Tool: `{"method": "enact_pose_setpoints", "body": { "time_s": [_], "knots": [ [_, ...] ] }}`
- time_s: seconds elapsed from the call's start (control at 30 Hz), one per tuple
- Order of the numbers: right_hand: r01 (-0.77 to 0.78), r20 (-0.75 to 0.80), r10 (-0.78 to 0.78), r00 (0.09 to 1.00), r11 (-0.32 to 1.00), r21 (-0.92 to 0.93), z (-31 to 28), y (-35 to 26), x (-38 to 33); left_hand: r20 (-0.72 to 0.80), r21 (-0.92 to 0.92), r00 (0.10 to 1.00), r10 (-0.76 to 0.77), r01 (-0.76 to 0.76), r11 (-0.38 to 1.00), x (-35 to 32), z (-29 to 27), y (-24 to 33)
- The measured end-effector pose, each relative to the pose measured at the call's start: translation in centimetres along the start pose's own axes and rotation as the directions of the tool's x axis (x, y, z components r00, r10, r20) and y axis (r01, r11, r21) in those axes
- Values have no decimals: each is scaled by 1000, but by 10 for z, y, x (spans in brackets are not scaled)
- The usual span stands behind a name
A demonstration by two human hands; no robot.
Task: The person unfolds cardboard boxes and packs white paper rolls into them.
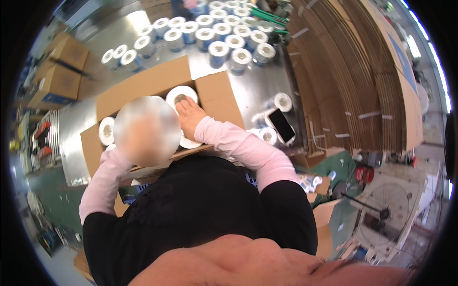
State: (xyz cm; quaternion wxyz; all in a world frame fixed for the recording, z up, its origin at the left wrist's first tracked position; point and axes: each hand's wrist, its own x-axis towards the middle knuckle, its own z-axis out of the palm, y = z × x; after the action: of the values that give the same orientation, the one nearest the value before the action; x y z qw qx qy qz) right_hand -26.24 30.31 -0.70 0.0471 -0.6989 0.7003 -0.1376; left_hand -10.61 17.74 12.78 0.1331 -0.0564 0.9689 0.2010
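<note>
Tbl (268, 83) — R fingers (185, 106) on roll (183, 90)

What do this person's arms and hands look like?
The right arm wears a pale pink sleeve down to the wrist, with a black sleeve above; the left matches. The right hand has no glove; the left hand is too blurred to describe.

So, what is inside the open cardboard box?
At least three white rolls show: one at the left end, one touched by the right grip, one nearer the person. Image blur hides the middle; anything beneath these rolls is covered.
</note>
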Motion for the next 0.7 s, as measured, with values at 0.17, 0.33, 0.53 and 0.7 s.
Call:
{"method": "enact_pose_setpoints", "body": {
  "time_s": [0.17, 0.33, 0.53, 0.7],
  "knots": [
    [-345, -221, 765, 605, 502, 793, -28, 71, -104, 23, -283, 980, 198, -183, 941, -27, 19, 9],
    [-968, 5, 972, 235, 234, -89, 23, 174, -258, -155, 17, 987, 47, -45, 999, -1, 44, 5],
    [-959, 85, 959, 272, 277, -56, 71, 189, -306, -116, 37, 993, 3, 2, 999, 0, 57, -23],
    [-954, -114, 951, 289, 296, 53, 86, 181, -315, -141, 8, 989, -40, 41, 999, -1, 62, -28]
  ]
}}
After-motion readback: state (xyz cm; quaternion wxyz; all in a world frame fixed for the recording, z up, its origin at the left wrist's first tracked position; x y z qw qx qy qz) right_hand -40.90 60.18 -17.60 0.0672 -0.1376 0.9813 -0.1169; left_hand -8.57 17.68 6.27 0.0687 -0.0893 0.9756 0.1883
